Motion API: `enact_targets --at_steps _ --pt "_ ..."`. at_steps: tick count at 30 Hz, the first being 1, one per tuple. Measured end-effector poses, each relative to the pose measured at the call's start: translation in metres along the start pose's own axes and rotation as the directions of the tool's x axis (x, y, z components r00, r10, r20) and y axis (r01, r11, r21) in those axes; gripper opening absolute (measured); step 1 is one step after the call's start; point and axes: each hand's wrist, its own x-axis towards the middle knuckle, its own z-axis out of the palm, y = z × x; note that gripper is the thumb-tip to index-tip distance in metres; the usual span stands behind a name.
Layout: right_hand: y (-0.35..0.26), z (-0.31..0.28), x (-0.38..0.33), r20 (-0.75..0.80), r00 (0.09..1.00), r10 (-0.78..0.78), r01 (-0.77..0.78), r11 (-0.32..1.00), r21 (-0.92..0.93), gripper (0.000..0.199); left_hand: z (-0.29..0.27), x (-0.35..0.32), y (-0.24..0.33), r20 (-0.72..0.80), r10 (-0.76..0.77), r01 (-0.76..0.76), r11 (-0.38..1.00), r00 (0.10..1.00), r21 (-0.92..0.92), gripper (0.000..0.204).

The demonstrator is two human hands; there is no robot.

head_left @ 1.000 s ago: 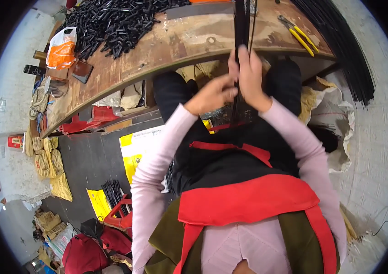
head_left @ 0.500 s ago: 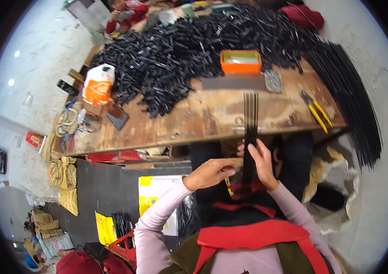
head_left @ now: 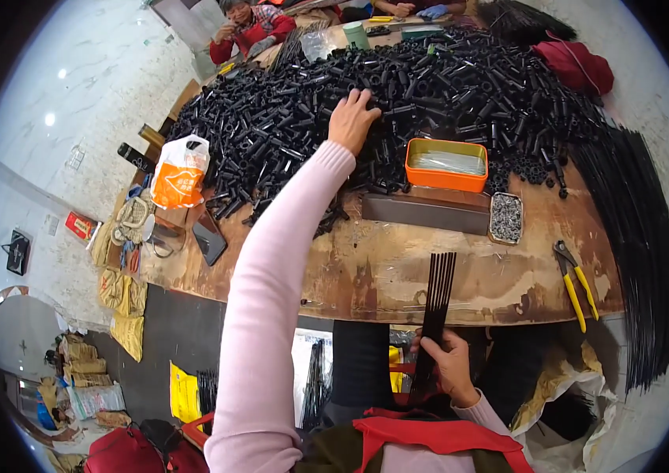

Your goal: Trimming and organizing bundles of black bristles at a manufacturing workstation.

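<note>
My left hand [head_left: 353, 123] reaches far across the table, its fingers stretched out and spread over a wide heap of short black plastic tubes [head_left: 271, 130]. Nothing shows between these fingers, though the fingertips meet the dark heap. Close to my body, my right hand [head_left: 451, 364] is closed round a bundle of thin black rods [head_left: 436, 307]. The upper ends of the rods fan out side by side over the table's front edge, and their lower part runs down toward my lap.
An orange tin [head_left: 446, 180] of thin clear strips, a brown bar [head_left: 425, 214], a box of small metal pieces [head_left: 505, 217] and yellow-handled pliers [head_left: 575, 284] lie on the wooden table [head_left: 334, 276]. Left are a plastic bag [head_left: 180, 175] and phone [head_left: 208, 238]. Long black rods [head_left: 642, 260] hang off right. People sit opposite.
My left hand has left the rod bundle and stretched forward to the heap. My right hand still holds the bundle. The view has tilted up, showing more of the far side.
</note>
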Motion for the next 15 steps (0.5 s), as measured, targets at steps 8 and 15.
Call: enact_targets --at_steps 8,15 --pt "-0.004 -0.005 0.002 -0.033 0.999 0.011 -0.008 0.993 0.118 0.018 -0.014 0.003 -0.014 0.151 0.303 -0.299 0.953 0.941 -0.051 0.038" --pt "0.007 0.005 -0.003 -0.028 0.996 -0.081 0.082 0.995 0.053 0.017 0.015 -0.002 0.004 0.079 0.124 -0.137 0.969 0.989 0.207 0.031"
